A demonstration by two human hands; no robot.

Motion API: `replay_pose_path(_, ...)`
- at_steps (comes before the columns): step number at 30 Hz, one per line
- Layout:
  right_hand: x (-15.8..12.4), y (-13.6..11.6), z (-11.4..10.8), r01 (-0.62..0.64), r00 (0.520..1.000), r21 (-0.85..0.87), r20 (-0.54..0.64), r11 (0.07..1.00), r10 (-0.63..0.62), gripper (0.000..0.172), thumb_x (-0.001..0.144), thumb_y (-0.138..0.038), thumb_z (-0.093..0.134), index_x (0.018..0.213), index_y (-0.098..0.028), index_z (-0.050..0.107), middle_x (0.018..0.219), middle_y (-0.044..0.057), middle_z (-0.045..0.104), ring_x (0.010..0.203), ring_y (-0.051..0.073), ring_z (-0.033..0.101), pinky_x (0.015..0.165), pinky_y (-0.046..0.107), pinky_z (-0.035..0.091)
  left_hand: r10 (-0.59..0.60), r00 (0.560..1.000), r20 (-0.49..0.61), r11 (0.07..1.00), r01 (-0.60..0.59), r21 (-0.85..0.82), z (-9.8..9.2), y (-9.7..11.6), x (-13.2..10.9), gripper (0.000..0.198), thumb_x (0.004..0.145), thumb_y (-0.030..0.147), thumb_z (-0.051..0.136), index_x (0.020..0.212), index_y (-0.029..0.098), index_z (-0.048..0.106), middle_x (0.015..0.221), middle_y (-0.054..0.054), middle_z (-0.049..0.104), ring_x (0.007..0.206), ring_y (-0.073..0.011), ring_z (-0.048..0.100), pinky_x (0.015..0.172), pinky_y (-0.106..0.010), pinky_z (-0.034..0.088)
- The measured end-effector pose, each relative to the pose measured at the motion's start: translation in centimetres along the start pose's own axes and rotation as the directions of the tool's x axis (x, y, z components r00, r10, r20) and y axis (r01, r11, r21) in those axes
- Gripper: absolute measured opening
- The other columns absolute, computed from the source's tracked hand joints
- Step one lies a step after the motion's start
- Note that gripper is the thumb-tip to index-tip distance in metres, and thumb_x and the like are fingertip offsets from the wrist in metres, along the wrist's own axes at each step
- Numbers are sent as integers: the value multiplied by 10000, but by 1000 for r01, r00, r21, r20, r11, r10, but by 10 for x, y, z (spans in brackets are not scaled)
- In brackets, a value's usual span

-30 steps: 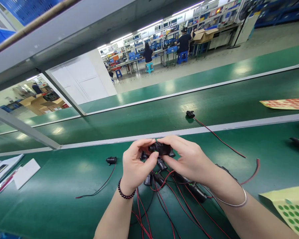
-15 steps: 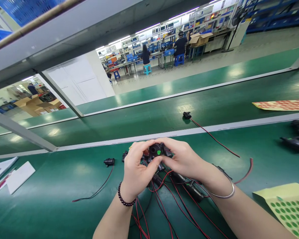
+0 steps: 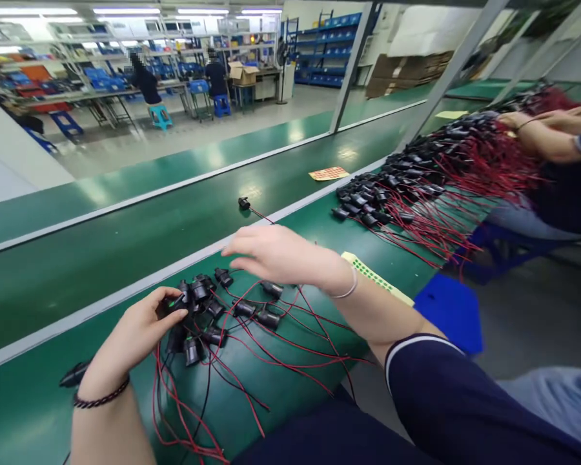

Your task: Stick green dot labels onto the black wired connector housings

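Observation:
Thumb and fingers of my left hand pinch a small black cylindrical part with a green dot sticker, at the left edge of a loose pile. The hand covers much of that part. Several similar black parts lie heaped right beside it, trailing red and black wires toward the front of the bench. My right hand hovers over the pile's far right side, fingers stretched out and nothing visible in them. Below its wrist, more black parts rest on the green surface.
A sheet of green dot stickers lies right of my right forearm. Beyond the white ledge are one wired black part and a red-dot sheet. A large wired heap spreads right, beside a co-worker's arm. Metal posts rise behind.
My view has swung to the right, bringing the large heap and co-worker into sight. My right hand has let go of the black part and moved away; my left keeps it.

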State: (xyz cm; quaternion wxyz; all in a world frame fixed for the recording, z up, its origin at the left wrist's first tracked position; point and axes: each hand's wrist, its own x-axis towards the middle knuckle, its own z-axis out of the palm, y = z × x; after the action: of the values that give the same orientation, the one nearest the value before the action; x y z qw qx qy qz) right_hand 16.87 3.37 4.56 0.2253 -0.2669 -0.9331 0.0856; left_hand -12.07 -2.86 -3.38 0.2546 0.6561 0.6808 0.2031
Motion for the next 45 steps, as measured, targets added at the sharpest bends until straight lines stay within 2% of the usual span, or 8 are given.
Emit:
replay_pose_path(3,-51,44,-16,-136,978,-96,147,986,149,177,890,-107,552,919,-145,722,942,80,695,858,185,649,801,296,489,-11,994,105,998,5,64,9,-10,8,486,703,533,589,1052,197,635,961,-84,736,847,-276,689,769,-386,530)
replay_pose_path(7,-132,98,-16,-424,833,-246,271,872,482,198,852,-112,553,830,-167,741,879,78,694,800,189,659,768,295,495,-40,997,73,992,30,125,13,-13,13,538,707,574,557,1095,206,618,911,-82,744,799,-283,701,727,-381,529)
replay_pose_path(12,-188,114,5,-499,795,-223,265,837,545,197,833,-175,584,960,-158,733,964,104,694,780,203,676,738,311,520,-35,999,7,990,33,140,14,-8,11,656,693,686,570,1121,192,627,992,-121,745,846,-301,714,709,-373,546)
replay_pose_path(16,-194,111,15,-534,799,-144,235,833,553,199,840,-232,598,969,-158,729,997,110,676,850,218,674,801,335,527,-52,999,7,985,50,166,12,-7,9,705,689,711,570,1150,180,622,1035,-138,741,884,-311,717,750,-394,557)
replay_pose_path(21,-190,111,18,-522,814,-125,222,844,537,205,875,-214,539,871,-166,738,938,99,674,806,197,661,763,315,520,-57,998,16,985,53,166,8,-4,5,706,712,723,552,1176,193,602,1129,-139,716,1041,-330,683,865,-428,547)
replay_pose_path(29,-188,113,23,-504,830,-150,190,851,525,247,909,-179,478,829,-142,709,867,102,673,746,185,645,732,308,513,-8,1000,-1,989,8,150,8,0,2,715,718,729,554,1186,190,599,1148,-143,711,1039,-325,682,899,-444,535)
replay_pose_path(36,-189,117,23,-454,853,-172,201,874,482,145,812,-165,603,878,-168,732,907,100,684,858,223,652,800,342,516,-18,1000,-10,988,19,151,6,2,-1,724,706,741,555,1181,197,606,1155,-130,709,1044,-320,679,901,-431,539)
replay_pose_path(45,-187,117,25,-426,858,-226,207,876,470,156,780,-116,590,780,-170,736,878,108,690,803,231,620,762,357,485,-32,999,-5,990,33,139,4,5,-4,725,706,744,552,1180,198,602,1178,-131,700,1066,-328,669,910,-444,531)
